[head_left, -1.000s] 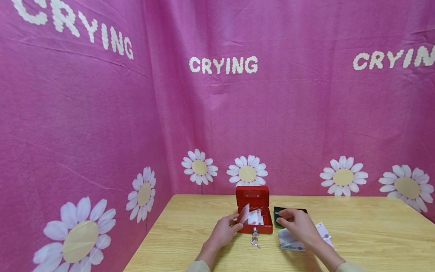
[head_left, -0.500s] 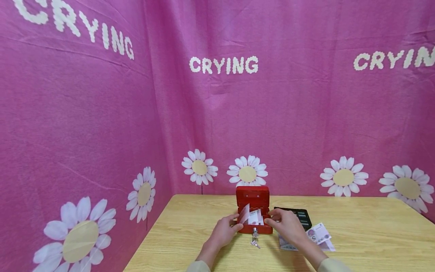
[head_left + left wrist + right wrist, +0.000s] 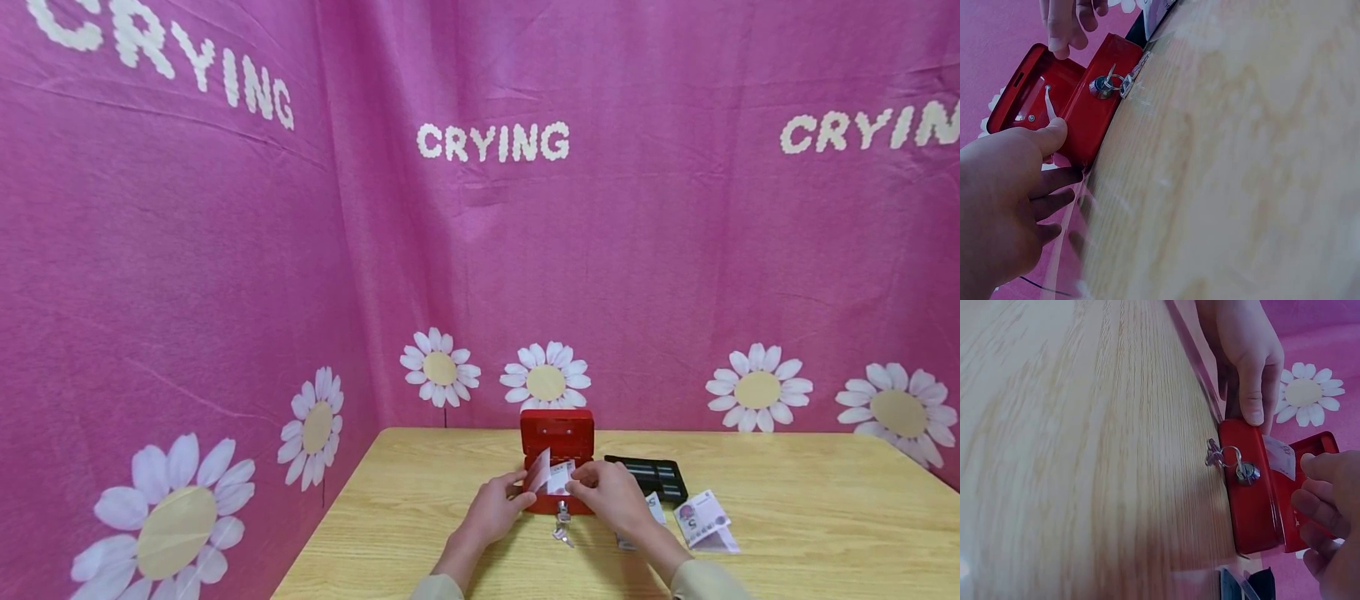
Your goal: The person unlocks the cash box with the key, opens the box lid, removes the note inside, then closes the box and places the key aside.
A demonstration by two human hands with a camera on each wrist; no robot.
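Note:
A small red cash box [image 3: 546,504] stands on the table with its lid raised, banknotes [image 3: 560,477] inside and one leaning upright at the left. Keys [image 3: 562,533] hang on a ring from the lock [image 3: 1248,474] in its front. My left hand [image 3: 491,510] holds the box's left side, thumb [image 3: 1054,135] on the rim and fingers outside along the wall. Over the box's right half reaches my right hand [image 3: 617,502]. In the right wrist view its fingers [image 3: 1316,509] are loosely bent and apart from the thumb, with nothing visible between them.
Right of the box lies a black compartment tray [image 3: 663,478]. In front of it are loose banknotes [image 3: 702,518], some partly hidden behind the right forearm. A pink curtain [image 3: 637,250] with daisies hangs behind the wooden table [image 3: 825,517].
My right hand has moved left from over the black tray to over the cash box, uncovering tray and banknotes. The left hand has stayed on the box.

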